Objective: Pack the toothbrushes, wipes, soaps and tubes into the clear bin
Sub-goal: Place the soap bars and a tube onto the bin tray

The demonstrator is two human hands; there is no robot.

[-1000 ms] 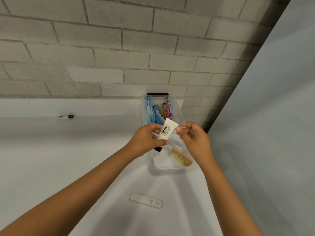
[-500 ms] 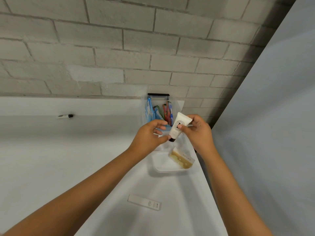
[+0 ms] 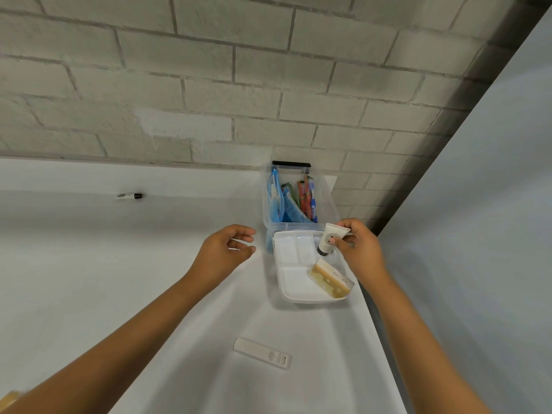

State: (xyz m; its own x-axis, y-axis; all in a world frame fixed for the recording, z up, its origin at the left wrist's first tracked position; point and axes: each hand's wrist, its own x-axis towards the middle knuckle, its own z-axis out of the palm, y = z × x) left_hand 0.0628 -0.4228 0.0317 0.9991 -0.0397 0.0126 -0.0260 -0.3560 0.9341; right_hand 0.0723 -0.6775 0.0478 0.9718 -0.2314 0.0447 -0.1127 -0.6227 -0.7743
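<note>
Right hand [image 3: 358,249] is pinching a white tube [image 3: 331,238] right of centre, over the white tray [image 3: 294,283] below the clear bin [image 3: 268,210]. Left hand [image 3: 227,249] is hovering left of the tray, fingers loosely curled, holding nothing. Wrapped soap [image 3: 330,277] is lying on the tray.

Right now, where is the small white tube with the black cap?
In the head view, right of centre: the right hand pinches the small white tube over the white foam tray's far right corner, just before the clear plastic bin.
</note>
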